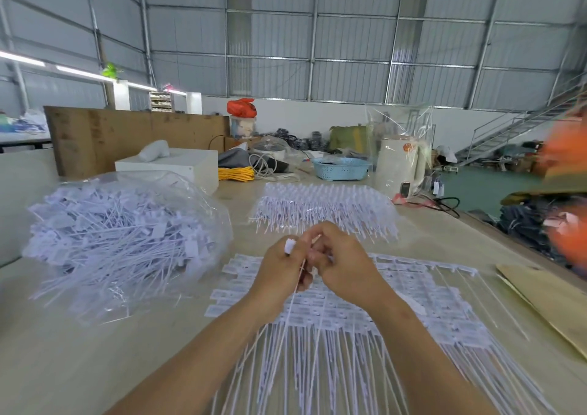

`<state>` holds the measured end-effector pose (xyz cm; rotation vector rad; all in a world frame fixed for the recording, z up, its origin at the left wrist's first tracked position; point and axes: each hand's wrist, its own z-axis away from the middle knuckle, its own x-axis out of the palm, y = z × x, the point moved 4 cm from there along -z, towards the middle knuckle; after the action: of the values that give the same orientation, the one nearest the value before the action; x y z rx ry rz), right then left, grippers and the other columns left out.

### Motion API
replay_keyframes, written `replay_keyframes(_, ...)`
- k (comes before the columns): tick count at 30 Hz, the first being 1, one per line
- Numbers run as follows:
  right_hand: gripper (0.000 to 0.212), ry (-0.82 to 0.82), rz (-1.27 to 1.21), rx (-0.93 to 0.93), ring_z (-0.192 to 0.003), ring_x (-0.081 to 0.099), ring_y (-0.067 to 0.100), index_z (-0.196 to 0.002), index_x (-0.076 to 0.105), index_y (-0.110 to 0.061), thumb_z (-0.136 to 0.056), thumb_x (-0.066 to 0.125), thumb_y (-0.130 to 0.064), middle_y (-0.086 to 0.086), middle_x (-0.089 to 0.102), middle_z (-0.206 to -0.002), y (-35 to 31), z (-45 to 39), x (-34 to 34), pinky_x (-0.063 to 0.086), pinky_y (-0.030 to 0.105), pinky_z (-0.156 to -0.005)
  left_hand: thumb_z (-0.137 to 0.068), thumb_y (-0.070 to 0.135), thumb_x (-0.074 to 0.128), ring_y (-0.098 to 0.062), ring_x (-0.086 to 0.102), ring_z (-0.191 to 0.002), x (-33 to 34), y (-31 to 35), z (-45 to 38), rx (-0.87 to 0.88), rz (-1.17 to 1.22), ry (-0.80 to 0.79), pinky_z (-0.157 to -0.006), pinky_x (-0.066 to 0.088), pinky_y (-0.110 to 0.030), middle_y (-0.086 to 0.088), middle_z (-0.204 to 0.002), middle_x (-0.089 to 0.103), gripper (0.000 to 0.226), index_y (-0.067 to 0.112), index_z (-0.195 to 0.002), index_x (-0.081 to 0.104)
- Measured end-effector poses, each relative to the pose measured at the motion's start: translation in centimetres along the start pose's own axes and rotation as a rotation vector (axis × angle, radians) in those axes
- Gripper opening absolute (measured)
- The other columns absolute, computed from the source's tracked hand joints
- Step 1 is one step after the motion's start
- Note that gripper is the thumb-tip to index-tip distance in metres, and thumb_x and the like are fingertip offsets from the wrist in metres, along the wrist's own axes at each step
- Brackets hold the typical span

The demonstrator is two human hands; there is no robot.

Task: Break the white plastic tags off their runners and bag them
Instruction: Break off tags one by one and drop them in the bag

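Workshop table [95, 367], both hands' fingers [293, 257] pinched on one white tag [289, 245], stem between them.

- One white tag [290, 245] is pinched upright between both hands, its flat head above the fingers and its thin tail hanging down.
- Tags still on runners [444, 316] lie flat in overlapping rows directly beneath the hands.
- A second runner stack [324, 208] lies just beyond the hands.
- A clear bag [124, 240] heaped with loose tags sits left of the hands.
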<state>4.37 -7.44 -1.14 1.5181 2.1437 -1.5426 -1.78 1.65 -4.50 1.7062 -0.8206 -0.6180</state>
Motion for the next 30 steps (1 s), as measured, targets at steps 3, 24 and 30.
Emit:
replay_keyframes(3, 0.02, 0.055, 0.058, 0.002, -0.078, 0.056, 0.013, -0.098, 0.046, -0.022, -0.09, 0.056, -0.007, -0.004, 0.055, -0.081, 0.2, -0.3, 0.3, 0.045, 0.027, -0.068, -0.098, 0.032, 0.047, -0.01, 0.045, -0.037, -0.5, 0.9, 0.1, 0.12, -0.066, 0.08, -0.038, 0.032, -0.018, 0.006, -0.051, 0.051, 0.031, 0.012, -0.074, 0.048)
replay_keyframes(24, 0.04, -0.132, 0.043, -0.102, -0.055, 0.045, 0.005, -0.055, 0.052, -0.031, -0.092, 0.057, -0.016, -0.013, 0.047, -0.052, -1.8, 0.2, -1.0, 0.039, 0.021, -0.058, -0.078, 0.034, 0.072, 0.001, 0.023, -0.025, -3.9, 3.1, 0.3, -0.465, 0.253, -0.567, -0.023, 0.02, -0.009, 0.007, -0.047, 0.033, 0.026, 0.017, -0.064, 0.058)
replay_keyframes(30, 0.028, 0.072, -0.194, -0.133, -0.054, 0.041, -0.004, -0.067, 0.054, -0.007, -0.094, 0.05, -0.006, -0.009, 0.043, -0.062, -1.4, 0.5, -4.5, 0.034, 0.01, -0.057, -0.076, 0.044, 0.068, -0.002, 0.029, -0.027, -4.8, 2.3, -1.0, -0.331, 0.43, -0.364, -0.026, 0.024, -0.012, 0.005, -0.051, 0.042, 0.033, 0.013, -0.078, 0.057)
